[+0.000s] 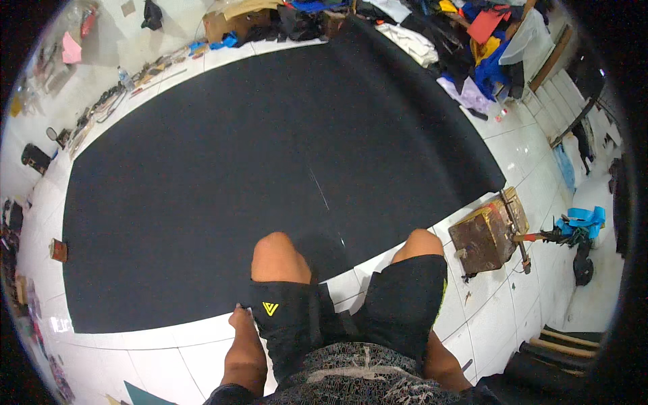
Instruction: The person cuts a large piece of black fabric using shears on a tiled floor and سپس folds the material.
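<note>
In the head view, the broad black fabric sheet (202, 169) lies ahead on the white-tiled floor (158, 371), long axis left to right, the seemingly nearer left hand (238, 315) at its near edge, right hand hidden, neither's grip discernible.

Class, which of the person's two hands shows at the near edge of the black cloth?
The left hand, beside the cloth. The right hand is hidden behind the shorts; only the right forearm shows.
</note>
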Tool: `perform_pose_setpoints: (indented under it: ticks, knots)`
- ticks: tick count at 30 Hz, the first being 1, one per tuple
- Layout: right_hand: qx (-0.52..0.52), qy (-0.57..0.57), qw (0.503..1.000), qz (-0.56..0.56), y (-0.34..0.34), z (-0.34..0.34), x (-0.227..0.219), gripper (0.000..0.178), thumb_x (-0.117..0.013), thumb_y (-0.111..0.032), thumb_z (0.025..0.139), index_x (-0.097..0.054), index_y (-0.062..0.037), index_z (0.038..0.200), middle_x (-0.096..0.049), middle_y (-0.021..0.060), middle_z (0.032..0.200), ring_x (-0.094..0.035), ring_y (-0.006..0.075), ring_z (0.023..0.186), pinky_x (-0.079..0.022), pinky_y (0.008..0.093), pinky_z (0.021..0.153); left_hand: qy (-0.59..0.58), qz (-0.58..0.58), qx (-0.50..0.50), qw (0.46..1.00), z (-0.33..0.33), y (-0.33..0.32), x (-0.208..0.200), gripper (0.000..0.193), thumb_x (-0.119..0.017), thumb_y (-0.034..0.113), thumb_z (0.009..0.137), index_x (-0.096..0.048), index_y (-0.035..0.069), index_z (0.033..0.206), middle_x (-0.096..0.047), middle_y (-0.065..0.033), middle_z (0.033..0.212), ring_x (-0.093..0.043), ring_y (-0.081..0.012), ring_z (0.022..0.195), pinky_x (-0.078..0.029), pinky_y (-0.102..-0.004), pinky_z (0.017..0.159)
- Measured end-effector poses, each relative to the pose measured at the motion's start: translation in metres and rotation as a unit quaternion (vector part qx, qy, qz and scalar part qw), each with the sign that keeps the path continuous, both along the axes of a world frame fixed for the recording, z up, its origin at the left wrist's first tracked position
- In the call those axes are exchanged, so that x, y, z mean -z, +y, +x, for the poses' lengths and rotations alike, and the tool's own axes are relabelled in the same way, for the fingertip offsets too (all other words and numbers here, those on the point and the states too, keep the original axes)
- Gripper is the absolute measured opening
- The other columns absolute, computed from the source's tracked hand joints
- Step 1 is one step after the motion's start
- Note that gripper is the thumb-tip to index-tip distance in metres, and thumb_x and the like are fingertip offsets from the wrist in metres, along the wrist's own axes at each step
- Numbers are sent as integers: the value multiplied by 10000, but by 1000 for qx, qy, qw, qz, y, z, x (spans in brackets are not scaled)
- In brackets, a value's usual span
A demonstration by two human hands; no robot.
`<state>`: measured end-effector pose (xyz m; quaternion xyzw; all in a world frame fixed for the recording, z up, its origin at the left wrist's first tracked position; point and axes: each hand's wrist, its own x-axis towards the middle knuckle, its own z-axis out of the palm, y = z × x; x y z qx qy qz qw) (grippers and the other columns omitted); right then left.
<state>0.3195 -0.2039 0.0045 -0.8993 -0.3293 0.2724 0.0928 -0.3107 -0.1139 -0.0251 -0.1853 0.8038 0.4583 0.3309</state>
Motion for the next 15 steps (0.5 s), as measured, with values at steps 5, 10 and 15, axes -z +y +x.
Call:
perform_pose_setpoints:
  ticks: [5,10,15]
  knots:
    - [15,-10,1000,-21,-13,5,-7,442,-609,-362,848,-551,-41,1146,-613,245,1079,-604,418,1003,-490,493,840,13,-107,115,987,3,-10,-13,335,-646,282,922,-638,-51,883,-648,-93,762,-595,-196,672,-475,-341,615]
    - [10,-14,999,-32,-11,5,-5,463,-596,-379,854,-541,-64,1189,-587,239,1137,-577,412,1055,-470,499,875,12,-103,174,979,-5,-23,-3,333,-645,291,920,-632,-42,932,-652,-99,809,-599,-209,708,-479,-346,639]
    - [-5,-26,999,-39,5,15,-7,486,-583,-396,860,-531,-87,1231,-562,232,1195,-551,407,1106,-450,506,911,11,-93,232,968,-2,-21,-11,339,-644,299,918,-627,-33,980,-655,-106,855,-603,-222,743,-482,-351,664]
